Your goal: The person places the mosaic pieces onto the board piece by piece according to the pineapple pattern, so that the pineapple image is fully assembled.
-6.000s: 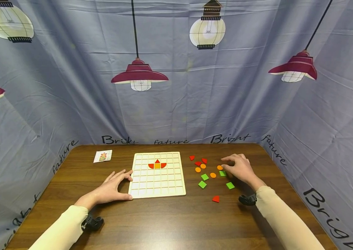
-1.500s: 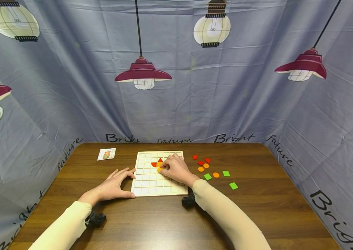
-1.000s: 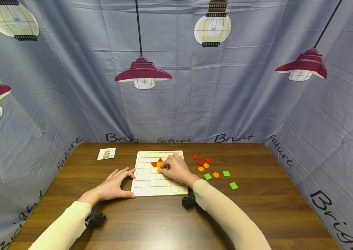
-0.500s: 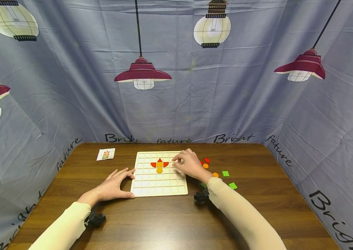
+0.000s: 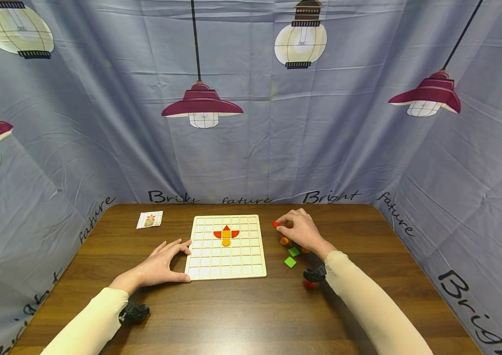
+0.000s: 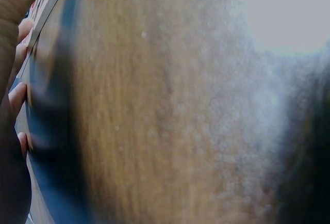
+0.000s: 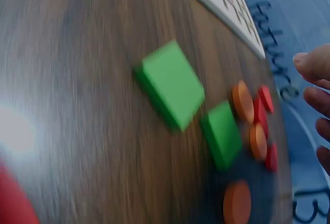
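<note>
A cream grid board (image 5: 206, 266) lies at mid-table. On it an orange square (image 5: 226, 234) has a red triangle (image 5: 226, 228) above, a red rounded piece on either side, and an orange disc (image 5: 226, 242) directly below. My left hand (image 5: 158, 264) rests at the board's left edge, thumb by the near corner, fingers spread. Right of the board, my right hand (image 5: 300, 229) hovers over loose pieces, its fingertips overlapping a red piece (image 5: 275, 224). In the right wrist view its fingers (image 7: 314, 69) are apart and hold nothing; several red pieces (image 7: 265, 99) and orange discs (image 7: 242, 101) lie below.
Two green squares (image 5: 290, 262) lie nearer me than the right hand. One red piece (image 5: 309, 284) sits beside the right wrist camera (image 5: 315, 273). A small picture card (image 5: 149, 220) with a pineapple-like pattern lies back left. Curtains (image 5: 251, 148) hang behind the table.
The right hand has let go of the orange disc, which now lies below the orange square, and has moved right to the loose pieces. The left hand stays at the board.
</note>
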Motion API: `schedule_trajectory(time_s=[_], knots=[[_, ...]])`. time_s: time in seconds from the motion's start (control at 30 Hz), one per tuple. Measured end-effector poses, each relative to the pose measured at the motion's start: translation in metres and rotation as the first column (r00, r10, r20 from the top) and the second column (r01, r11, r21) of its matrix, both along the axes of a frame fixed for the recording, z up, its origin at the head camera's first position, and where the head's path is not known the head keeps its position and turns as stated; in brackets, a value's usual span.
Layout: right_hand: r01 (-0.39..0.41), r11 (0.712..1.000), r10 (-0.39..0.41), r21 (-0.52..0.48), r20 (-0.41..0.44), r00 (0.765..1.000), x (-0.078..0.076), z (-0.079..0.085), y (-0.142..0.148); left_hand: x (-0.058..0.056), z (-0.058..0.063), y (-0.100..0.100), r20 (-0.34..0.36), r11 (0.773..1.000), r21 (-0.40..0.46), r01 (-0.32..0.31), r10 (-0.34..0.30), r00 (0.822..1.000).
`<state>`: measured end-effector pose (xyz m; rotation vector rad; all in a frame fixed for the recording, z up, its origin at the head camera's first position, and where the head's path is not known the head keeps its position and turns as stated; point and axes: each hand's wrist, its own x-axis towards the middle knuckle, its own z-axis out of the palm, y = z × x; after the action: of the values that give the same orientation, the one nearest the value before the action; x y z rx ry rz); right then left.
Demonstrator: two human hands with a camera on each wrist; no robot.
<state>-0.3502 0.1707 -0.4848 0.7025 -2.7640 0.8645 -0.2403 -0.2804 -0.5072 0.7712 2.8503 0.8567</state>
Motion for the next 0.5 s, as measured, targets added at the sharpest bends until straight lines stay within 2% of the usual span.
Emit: schedule_trajectory(time_s=[0.23,0.5], knots=[[0.055,0.997,-0.055,0.052,-0.008,0.998,-0.004,-0.005,0.031,0.000,-0.001,0.000,-0.005,1.000,0.013,0.008,-0.008,1.000],[0.100,0.990,-0.098,0.101,-0.025,0.995,-0.006,-0.012,0.049,0.000,-0.001,0.000,-0.008,1.000,0.008,0.006,-0.006,1.000]])
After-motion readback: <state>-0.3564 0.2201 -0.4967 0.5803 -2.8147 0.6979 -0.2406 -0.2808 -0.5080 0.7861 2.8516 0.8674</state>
